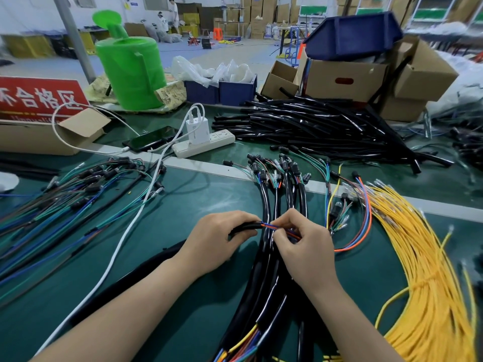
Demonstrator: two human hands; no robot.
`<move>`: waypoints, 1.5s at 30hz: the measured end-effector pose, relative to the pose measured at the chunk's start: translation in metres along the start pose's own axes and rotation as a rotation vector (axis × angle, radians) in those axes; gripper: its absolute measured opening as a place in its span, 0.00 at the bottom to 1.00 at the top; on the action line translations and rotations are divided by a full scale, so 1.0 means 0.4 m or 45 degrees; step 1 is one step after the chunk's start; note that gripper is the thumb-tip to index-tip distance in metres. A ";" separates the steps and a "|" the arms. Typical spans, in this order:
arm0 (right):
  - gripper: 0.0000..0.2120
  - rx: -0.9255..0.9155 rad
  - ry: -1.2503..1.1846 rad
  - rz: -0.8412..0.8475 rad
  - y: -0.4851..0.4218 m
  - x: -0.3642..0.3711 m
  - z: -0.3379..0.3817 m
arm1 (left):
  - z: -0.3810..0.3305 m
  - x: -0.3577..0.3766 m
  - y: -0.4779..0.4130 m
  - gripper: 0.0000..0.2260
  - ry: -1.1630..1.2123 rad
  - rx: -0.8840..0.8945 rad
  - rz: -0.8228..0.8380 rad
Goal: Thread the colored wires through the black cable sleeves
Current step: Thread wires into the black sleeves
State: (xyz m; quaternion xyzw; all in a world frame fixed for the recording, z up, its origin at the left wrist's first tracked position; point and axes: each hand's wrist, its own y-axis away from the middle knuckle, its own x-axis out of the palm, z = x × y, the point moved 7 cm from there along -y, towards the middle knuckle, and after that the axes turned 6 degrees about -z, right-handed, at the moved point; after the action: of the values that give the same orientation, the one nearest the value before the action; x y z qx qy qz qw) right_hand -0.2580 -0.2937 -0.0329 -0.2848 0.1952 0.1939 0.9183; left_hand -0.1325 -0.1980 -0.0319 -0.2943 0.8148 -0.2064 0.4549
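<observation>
My left hand (217,239) grips the end of a black cable sleeve (247,227), whose mouth points right. My right hand (303,244) pinches a thin bundle of blue and orange wires (268,226) right at that mouth. The same wires loop out to the right in an orange and blue arc (366,231). Under both hands lies a bunch of sleeved harnesses (269,278) with colored wire ends showing at the bottom. A big heap of empty black sleeves (313,126) lies at the back.
Yellow wires (423,257) fan across the right of the green table. Loose wired connectors (86,186) spread at the left. A white cable (122,241), power strip (203,145) and phone (151,139) lie ahead. Cardboard boxes (345,79), blue bins and a green watering can (130,66) line the back.
</observation>
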 end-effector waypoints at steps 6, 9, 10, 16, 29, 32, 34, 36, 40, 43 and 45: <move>0.04 -0.276 0.191 -0.052 0.011 -0.013 0.051 | -0.014 0.003 0.000 0.11 -0.097 0.040 0.027; 0.04 -0.312 0.218 -0.055 0.011 -0.015 0.055 | -0.022 0.000 0.001 0.11 -0.153 0.078 0.029; 0.04 -0.289 0.194 -0.055 0.009 -0.015 0.052 | -0.026 -0.003 0.000 0.11 -0.157 0.084 0.026; 0.03 -0.207 0.057 0.012 0.007 -0.013 0.045 | -0.040 -0.010 -0.001 0.16 -0.141 0.072 0.019; 0.10 0.007 -0.168 0.319 -0.007 0.022 0.019 | -0.031 0.007 0.000 0.11 -0.126 0.044 0.147; 0.09 -0.025 -0.095 0.344 -0.003 0.026 0.021 | -0.029 0.019 0.010 0.12 -0.165 0.041 0.215; 0.07 0.002 -0.100 0.368 -0.005 0.028 0.014 | -0.025 0.023 0.011 0.12 -0.194 0.007 0.204; 0.08 0.044 -0.132 0.387 -0.006 0.029 0.009 | -0.019 0.024 0.012 0.10 -0.198 -0.035 0.181; 0.09 0.057 -0.176 0.370 -0.005 0.025 0.014 | -0.011 0.019 0.010 0.08 -0.157 -0.106 0.138; 0.08 0.014 -0.178 0.331 -0.004 0.019 0.022 | -0.005 0.022 0.014 0.10 -0.150 -0.173 0.133; 0.08 -0.039 -0.141 0.284 -0.003 0.014 0.029 | 0.001 0.020 0.015 0.11 -0.162 -0.219 0.107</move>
State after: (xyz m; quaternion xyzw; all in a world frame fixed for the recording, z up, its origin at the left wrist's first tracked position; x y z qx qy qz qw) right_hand -0.2497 -0.2861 -0.0261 -0.2642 0.1718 0.3132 0.8959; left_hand -0.1372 -0.1987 -0.0407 -0.3103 0.8106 -0.0975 0.4870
